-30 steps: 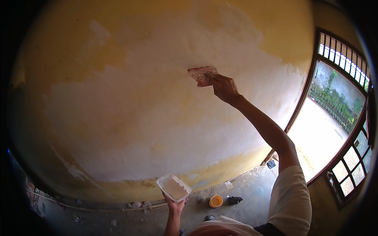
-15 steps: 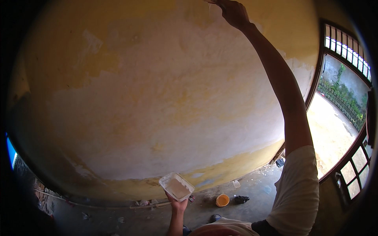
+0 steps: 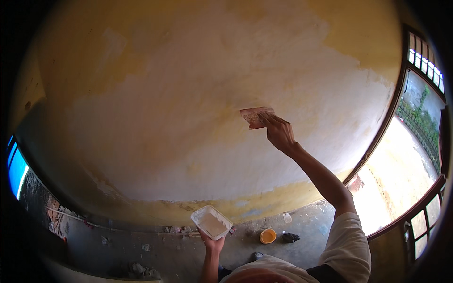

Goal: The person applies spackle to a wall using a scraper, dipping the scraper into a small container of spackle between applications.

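Observation:
My right hand (image 3: 280, 131) grips a flat, reddish, putty-smeared scraper (image 3: 254, 116) at its right side and holds it against or very close to the wall (image 3: 188, 118). That wall is yellow, with a broad whitish coat over its middle. Low in the view, my left hand (image 3: 213, 243) supports a white rectangular plastic tub (image 3: 227, 229) from beneath. Pale putty (image 3: 212, 224) lies inside the tub, which tilts a little. The left fingers are mostly hidden under it.
An orange-rimmed bucket (image 3: 267, 236) stands on the grey floor (image 3: 179, 257), with a black bag (image 3: 290, 237) beside it. Small debris lies along the wall's foot. At right, a dark-framed doorway (image 3: 396, 155) opens onto bright ground. Something bright blue (image 3: 18, 170) shows at far left.
My right hand has come down from the top of the view to the middle of the wall, bringing the scraper into sight. The left hand and tub have hardly moved.

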`<state>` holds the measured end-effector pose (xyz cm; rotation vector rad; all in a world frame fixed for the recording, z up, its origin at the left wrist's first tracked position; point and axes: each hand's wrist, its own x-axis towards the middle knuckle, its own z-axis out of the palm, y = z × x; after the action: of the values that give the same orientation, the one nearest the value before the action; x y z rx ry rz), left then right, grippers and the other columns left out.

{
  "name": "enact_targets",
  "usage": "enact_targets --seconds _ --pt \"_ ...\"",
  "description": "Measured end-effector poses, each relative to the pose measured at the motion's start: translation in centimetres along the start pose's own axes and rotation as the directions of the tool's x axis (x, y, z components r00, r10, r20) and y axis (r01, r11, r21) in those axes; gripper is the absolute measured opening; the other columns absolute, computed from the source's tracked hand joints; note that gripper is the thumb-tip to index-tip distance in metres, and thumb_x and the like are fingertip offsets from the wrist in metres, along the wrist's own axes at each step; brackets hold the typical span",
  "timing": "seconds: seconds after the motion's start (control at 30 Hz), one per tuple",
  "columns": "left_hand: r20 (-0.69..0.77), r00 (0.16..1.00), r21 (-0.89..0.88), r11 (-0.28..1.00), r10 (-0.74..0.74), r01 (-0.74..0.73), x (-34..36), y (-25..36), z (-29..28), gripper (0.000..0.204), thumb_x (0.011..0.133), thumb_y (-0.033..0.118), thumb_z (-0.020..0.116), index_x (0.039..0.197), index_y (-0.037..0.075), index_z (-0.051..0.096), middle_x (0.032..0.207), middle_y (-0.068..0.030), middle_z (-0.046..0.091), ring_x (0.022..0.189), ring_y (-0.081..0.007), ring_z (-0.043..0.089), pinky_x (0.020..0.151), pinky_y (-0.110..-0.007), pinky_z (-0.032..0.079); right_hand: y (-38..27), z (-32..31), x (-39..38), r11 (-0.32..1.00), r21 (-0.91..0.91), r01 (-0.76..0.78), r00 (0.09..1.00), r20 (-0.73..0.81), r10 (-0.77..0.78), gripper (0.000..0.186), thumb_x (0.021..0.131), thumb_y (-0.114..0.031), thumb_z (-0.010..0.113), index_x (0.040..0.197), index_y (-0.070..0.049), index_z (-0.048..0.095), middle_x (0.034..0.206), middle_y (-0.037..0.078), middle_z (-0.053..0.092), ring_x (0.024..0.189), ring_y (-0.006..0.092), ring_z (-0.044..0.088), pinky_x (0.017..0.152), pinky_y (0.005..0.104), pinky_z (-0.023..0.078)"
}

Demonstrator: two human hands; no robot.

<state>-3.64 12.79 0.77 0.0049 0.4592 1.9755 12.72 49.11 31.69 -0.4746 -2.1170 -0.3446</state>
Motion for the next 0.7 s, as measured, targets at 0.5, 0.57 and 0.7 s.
enact_targets --seconds 0.5,0.57,0.7 --pt "0.112 0.994 0.075 0.997 -0.018 0.009 1.8 1.0 -4.8 0.065 0.095 0.067 0.051 0.146 0.026 0.049 0.143 0.0034 0.054 0.132 -0.0246 0.050 0.111 -0.052 0.039 -3.1 -11.0 22.7 0.909 -0.174 0.378 0.755 -0.510 -0.412 0.049 0.086 0.008 0.053 0.130 -0.012 0.061 0.120 0.014 0.068 0.109 0.0348 0.066 0.083 0.0446 0.059" --pt "0.095 0.995 0.094 0.995 -0.021 0.012 2.3 0.8 -5.0 0.066 0.095 0.067 0.051 0.146 0.026 0.049 0.143 0.0032 0.055 0.133 -0.0246 0.050 0.111 -0.052 0.039 0.1 -12.7 27.1 0.887 -0.354 0.294 0.673 -0.582 -0.456 0.048 0.082 0.012 0.049 0.118 -0.009 0.073 0.119 0.019 0.071 0.116 0.0327 0.066 0.102 0.0430 0.051" --pt "0.110 0.994 0.103 0.995 -0.014 0.003 3.8 0.2 -7.3 0.066 0.094 0.069 0.052 0.145 0.026 0.049 0.142 0.0032 0.055 0.132 -0.0240 0.051 0.110 -0.053 0.040 3.2 -10.6 27.4 0.980 -0.105 0.171 0.897 -0.394 -0.199 0.050 0.081 0.012 0.047 0.118 -0.008 0.073 0.123 0.019 0.069 0.123 0.0324 0.062 0.107 0.0416 0.048"
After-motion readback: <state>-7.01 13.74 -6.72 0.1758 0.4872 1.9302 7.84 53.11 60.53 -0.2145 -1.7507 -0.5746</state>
